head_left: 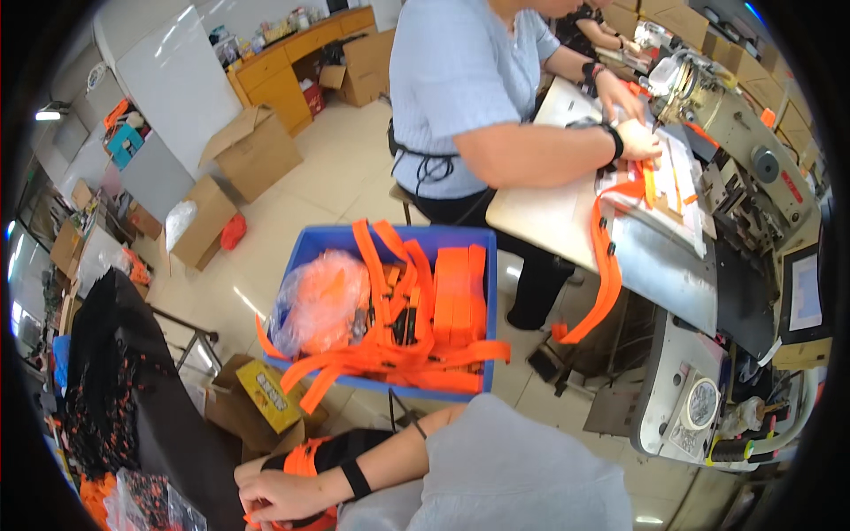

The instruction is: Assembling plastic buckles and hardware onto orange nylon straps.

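Note:
At the lower left, my right hand (pixel 288 494), with a black band on its wrist, is closed around orange webbing (pixel 258 517). Just behind it, a small part of my left hand (pixel 251 469) shows; its fingers are mostly hidden. Between the hands and my forearm lies a bunched orange strap (pixel 305 456) against black material (pixel 359 442). Beyond my forearm stands a blue bin (pixel 390 232) holding orange straps with black buckles, folded orange stacks (pixel 459 296) and a clear plastic bag (pixel 323 301) of orange pieces. Some strap ends hang over its near rim.
A co-worker in a light blue top (pixel 460 88) handles orange strap at a sewing machine (pixel 735 142). One strap (pixel 606 283) hangs off that table. Left are a pile of black straps (pixel 111 380), a yellow box (pixel 267 394) and open cardboard boxes (pixel 252 155).

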Motion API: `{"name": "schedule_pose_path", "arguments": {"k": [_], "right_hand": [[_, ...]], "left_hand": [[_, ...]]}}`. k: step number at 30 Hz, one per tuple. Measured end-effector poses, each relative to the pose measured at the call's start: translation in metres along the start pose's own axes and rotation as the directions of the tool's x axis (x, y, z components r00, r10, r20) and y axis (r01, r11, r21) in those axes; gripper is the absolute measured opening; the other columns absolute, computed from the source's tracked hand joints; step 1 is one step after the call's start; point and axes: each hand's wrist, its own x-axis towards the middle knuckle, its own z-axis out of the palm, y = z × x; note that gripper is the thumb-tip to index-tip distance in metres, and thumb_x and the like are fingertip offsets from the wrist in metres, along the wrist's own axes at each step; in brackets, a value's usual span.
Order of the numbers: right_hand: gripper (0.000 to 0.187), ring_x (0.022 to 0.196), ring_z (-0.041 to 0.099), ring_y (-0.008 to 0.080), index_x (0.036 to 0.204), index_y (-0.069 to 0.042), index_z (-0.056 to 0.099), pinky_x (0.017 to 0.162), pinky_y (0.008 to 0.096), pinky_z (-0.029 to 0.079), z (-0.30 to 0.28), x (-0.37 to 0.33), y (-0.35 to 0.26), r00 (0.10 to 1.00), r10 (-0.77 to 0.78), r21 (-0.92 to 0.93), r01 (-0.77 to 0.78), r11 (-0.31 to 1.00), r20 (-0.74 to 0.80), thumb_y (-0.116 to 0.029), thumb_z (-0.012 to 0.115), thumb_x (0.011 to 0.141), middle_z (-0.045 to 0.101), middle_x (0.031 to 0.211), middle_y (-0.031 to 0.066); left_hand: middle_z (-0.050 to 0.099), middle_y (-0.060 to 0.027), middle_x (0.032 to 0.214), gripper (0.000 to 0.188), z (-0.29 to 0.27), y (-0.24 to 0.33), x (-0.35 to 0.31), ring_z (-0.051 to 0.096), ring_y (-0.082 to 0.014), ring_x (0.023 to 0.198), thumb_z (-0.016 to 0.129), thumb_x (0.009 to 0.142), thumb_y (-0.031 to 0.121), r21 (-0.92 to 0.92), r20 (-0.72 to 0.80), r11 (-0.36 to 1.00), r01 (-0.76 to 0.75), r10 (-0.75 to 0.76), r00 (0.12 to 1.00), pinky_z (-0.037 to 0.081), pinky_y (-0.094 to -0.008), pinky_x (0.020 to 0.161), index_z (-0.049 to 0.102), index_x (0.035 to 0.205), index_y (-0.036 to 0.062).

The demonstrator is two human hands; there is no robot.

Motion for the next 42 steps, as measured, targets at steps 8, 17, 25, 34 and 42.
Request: {"name": "schedule_pose_path", "arguments": {"k": [8,17,25,34,42], "right_hand": [[0.018,0.071,0.061,0.0213,0.070,-0.007,0.064,0.059,0.0322,0.047,-0.018,0.016,0.050,0.986,-0.155,-0.035,0.154,0.988,-0.053,-0.022,0.074,0.074,0.060,0.073,0.0048],[0.013,0.071,0.061,0.0237,0.072,-0.012,0.068,0.059,0.0353,0.047,-0.042,0.025,0.079,0.986,0.021,-0.152,-0.047,0.987,-0.164,-0.025,0.071,0.074,0.059,0.073,0.0064],[0.010,0.067,0.061,0.0233,0.074,-0.012,0.068,0.057,0.0345,0.047,-0.031,0.023,0.086,0.990,0.008,-0.192,-0.035,0.981,-0.142,-0.022,0.068,0.075,0.058,0.073,0.0071],[0.015,0.070,0.065,0.0204,0.076,-0.008,0.069,0.060,0.0325,0.050,-0.004,0.022,0.063,0.994,0.112,-0.116,-0.112,0.987,-0.006,-0.023,0.067,0.077,0.063,0.079,0.0074],[0.020,0.068,0.054,0.0232,0.068,-0.002,0.053,0.061,0.0349,0.042,0.024,0.027,0.044,0.969,-0.146,-0.231,0.099,0.968,-0.198,-0.014,0.065,0.078,0.052,0.070,0.0105]], "left_hand": [[0.066,-0.0123,0.089,0.022,0.018,-0.002,0.031,0.059,-0.0145,0.079,0.053,0.091,0.005,0.054,0.081,0.997,0.049,-0.053,0.995,0.046,-0.0243,0.072,0.060,0.103,-0.0126],[0.064,-0.0095,0.087,0.022,0.041,-0.011,0.073,0.057,-0.0132,0.077,0.053,0.093,0.010,-0.004,0.180,0.994,0.111,-0.108,0.978,0.045,-0.0238,0.070,0.059,0.101,-0.0098],[0.063,-0.0069,0.086,0.030,0.037,-0.010,0.072,0.052,-0.0115,0.073,0.052,0.096,0.019,0.067,0.206,0.995,0.070,-0.082,0.975,0.042,-0.0237,0.065,0.060,0.102,-0.0087],[0.062,-0.0064,0.080,0.033,0.013,-0.009,0.035,0.051,-0.0115,0.069,0.053,0.095,0.022,-0.070,0.097,0.998,0.002,0.005,0.995,0.041,-0.0243,0.062,0.061,0.098,-0.0091],[0.060,-0.0061,0.069,0.018,-0.021,-0.040,0.011,0.056,-0.0112,0.064,0.052,0.090,0.011,-0.228,0.139,0.972,-0.051,0.085,0.987,0.043,-0.0238,0.058,0.061,0.087,-0.0046]]}}
